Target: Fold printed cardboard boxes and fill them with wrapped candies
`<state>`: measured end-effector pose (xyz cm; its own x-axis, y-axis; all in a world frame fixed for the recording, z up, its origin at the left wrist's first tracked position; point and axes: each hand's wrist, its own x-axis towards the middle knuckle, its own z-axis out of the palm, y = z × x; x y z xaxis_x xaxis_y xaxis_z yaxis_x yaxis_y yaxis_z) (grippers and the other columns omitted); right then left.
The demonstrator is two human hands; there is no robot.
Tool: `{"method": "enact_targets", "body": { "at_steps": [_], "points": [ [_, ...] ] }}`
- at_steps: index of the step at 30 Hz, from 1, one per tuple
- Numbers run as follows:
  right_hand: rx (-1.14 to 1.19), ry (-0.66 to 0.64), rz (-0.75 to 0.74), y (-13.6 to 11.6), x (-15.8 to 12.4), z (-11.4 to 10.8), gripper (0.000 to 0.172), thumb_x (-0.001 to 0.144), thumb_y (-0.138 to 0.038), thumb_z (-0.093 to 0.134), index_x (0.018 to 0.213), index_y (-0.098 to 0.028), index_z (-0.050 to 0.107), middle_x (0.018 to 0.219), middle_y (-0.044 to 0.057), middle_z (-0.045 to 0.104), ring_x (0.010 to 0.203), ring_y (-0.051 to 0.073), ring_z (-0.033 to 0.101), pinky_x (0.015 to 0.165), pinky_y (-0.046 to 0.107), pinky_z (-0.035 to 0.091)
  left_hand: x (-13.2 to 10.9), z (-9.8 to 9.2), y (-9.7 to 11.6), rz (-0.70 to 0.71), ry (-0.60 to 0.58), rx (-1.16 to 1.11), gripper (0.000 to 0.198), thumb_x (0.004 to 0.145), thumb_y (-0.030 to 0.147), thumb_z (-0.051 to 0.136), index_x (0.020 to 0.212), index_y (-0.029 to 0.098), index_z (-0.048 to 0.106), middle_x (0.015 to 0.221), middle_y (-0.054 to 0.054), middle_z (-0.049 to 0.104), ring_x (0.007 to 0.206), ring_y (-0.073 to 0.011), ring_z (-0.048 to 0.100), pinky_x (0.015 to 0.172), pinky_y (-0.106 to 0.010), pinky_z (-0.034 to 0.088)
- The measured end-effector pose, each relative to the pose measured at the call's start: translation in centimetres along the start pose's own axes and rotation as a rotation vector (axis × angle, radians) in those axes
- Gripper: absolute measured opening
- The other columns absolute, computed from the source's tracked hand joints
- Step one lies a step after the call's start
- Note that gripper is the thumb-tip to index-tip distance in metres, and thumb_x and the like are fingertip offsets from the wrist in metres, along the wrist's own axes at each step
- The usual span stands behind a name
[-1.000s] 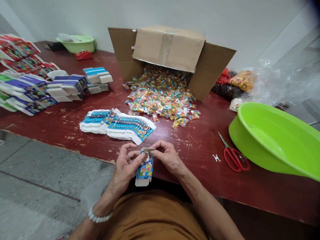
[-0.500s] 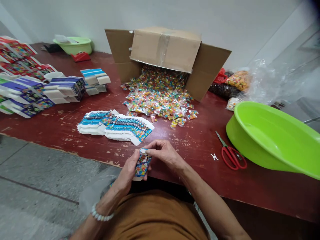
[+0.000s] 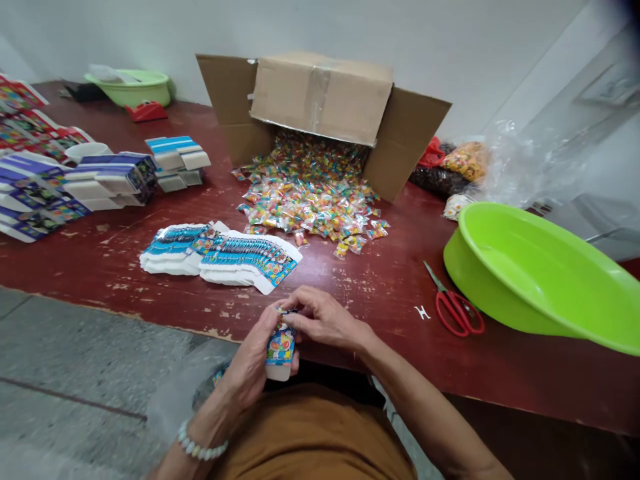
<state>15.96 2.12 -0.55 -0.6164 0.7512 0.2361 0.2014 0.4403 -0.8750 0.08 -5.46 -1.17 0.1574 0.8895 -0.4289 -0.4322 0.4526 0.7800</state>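
My left hand (image 3: 253,353) is wrapped round a small blue printed carton (image 3: 281,347), held upright at the table's front edge. A white flap sticks out at the carton's lower end. My right hand (image 3: 323,317) pinches the carton's top end, thumb and fingers closed over it, so that end is partly hidden. Just beyond my hands lie flat, unfolded blue cartons (image 3: 245,257), fanned out in two overlapping rows. Behind them, a heap of small wrapped candies (image 3: 310,200) spills from a cardboard box (image 3: 320,100) lying on its side.
Red-handled scissors (image 3: 457,310) and a small white scrap (image 3: 423,313) lie right, beside a big green basin (image 3: 525,267). Purple-and-white cartons (image 3: 113,177) and blue-and-white ones (image 3: 179,160) are stacked left. Farther back are a red tape dispenser (image 3: 146,111) and a pale green basin (image 3: 130,90).
My hands and the carton have dropped slightly closer to my body. My right thumb and fingers now cover the top, where a white flap showed before. The view has shifted a little.
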Motion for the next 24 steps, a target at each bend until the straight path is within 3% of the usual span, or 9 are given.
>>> {"method": "enact_targets", "body": {
  "at_steps": [3, 6, 8, 11, 14, 16, 19, 22, 24],
  "points": [
    [-0.17, 0.209, 0.165, 3.0, 1.3, -3.4, 0.023, 0.097, -0.033, 0.052, 0.1, -0.018, 0.069, 0.101, 0.007, 0.071, 0.095, 0.021, 0.064, 0.086, 0.034, 0.049, -1.3, -0.2, -0.7, -0.056, -0.009, -0.072, 0.055, 0.084, 0.045, 0.073, 0.129, 0.027, 0.046, 0.087, -0.005, 0.073, 0.069, -0.0208, 0.072, 0.065, -0.031, 0.058],
    [-0.639, 0.539, 0.462, 6.9, 2.3, -7.8, 0.041, 0.091, -0.03, 0.061, 0.13, -0.018, 0.06, 0.138, 0.015, 0.057, 0.123, 0.032, 0.051, 0.1, 0.047, 0.042, -2.8, -1.7, -1.4, -0.186, -0.013, -0.07, 0.049, 0.08, 0.038, 0.079, 0.119, 0.024, 0.053, 0.099, -0.008, 0.074, 0.085, -0.0214, 0.071, 0.077, -0.032, 0.056],
    [-0.76, 0.544, 0.579, 9.0, 2.4, -9.8, 0.05, 0.091, -0.031, 0.061, 0.139, -0.02, 0.053, 0.148, 0.016, 0.05, 0.129, 0.037, 0.046, 0.1, 0.054, 0.04, -3.6, -3.7, -1.4, -0.221, 0.021, 0.005, 0.043, 0.075, 0.037, 0.082, 0.107, 0.021, 0.058, 0.092, -0.005, 0.072, 0.081, -0.0186, 0.068, 0.076, -0.03, 0.054],
    [-0.773, 0.492, 0.569, 10.5, 1.9, -10.5, 0.04, 0.092, -0.033, 0.061, 0.129, -0.018, 0.061, 0.137, 0.015, 0.059, 0.123, 0.036, 0.049, 0.099, 0.052, 0.041, -4.3, -8.0, -0.8, -0.141, 0.027, 0.286, 0.036, 0.069, 0.038, 0.086, 0.086, 0.02, 0.059, 0.071, 0.003, 0.064, 0.066, -0.0122, 0.058, 0.066, -0.022, 0.048],
    [-0.782, 0.457, 0.509, 10.3, 0.8, -9.7, 0.03, 0.09, -0.032, 0.064, 0.115, -0.016, 0.067, 0.119, 0.015, 0.067, 0.112, 0.031, 0.056, 0.097, 0.043, 0.043, -4.9, -12.1, -0.2, -0.238, -0.169, 0.595, 0.034, 0.064, 0.039, 0.085, 0.083, 0.021, 0.065, 0.07, 0.003, 0.064, 0.062, -0.013, 0.054, 0.055, -0.021, 0.041],
    [-0.787, 0.449, 0.481, 9.7, 0.2, -9.1, 0.021, 0.092, -0.028, 0.061, 0.106, -0.014, 0.069, 0.109, 0.016, 0.07, 0.104, 0.029, 0.06, 0.094, 0.04, 0.044, -5.2, -13.5, 0.0, -0.367, -0.228, 0.681, 0.037, 0.059, 0.04, 0.085, 0.086, 0.021, 0.07, 0.073, 0.001, 0.067, 0.062, -0.0161, 0.056, 0.052, -0.023, 0.041],
    [-0.772, 0.479, 0.466, 8.5, -0.7, -8.8, 0.017, 0.094, -0.021, 0.053, 0.097, -0.014, 0.069, 0.1, 0.017, 0.071, 0.097, 0.029, 0.063, 0.088, 0.039, 0.046, -5.3, -12.7, 0.3, -0.374, -0.127, 0.623, 0.047, 0.061, 0.048, 0.082, 0.1, 0.023, 0.07, 0.083, -0.002, 0.071, 0.067, -0.0203, 0.062, 0.054, -0.025, 0.044],
    [-0.729, 0.542, 0.447, 6.5, -1.0, -8.3, 0.023, 0.097, -0.02, 0.046, 0.105, -0.013, 0.066, 0.105, 0.017, 0.072, 0.097, 0.026, 0.066, 0.087, 0.037, 0.048, -4.5, -9.4, 0.7, -0.234, -0.038, 0.422, 0.054, 0.074, 0.05, 0.075, 0.118, 0.025, 0.056, 0.097, -0.006, 0.072, 0.071, -0.0214, 0.068, 0.056, -0.026, 0.047],
    [-0.545, 0.585, 0.379, 4.5, -1.0, -7.1, 0.025, 0.099, -0.026, 0.045, 0.112, -0.015, 0.063, 0.105, 0.013, 0.073, 0.092, 0.022, 0.068, 0.082, 0.034, 0.051, -3.7, -6.8, 0.9, -0.145, -0.025, 0.331, 0.051, 0.075, 0.045, 0.074, 0.115, 0.024, 0.05, 0.09, -0.005, 0.072, 0.07, -0.0205, 0.069, 0.057, -0.026, 0.047]
  ]
}}
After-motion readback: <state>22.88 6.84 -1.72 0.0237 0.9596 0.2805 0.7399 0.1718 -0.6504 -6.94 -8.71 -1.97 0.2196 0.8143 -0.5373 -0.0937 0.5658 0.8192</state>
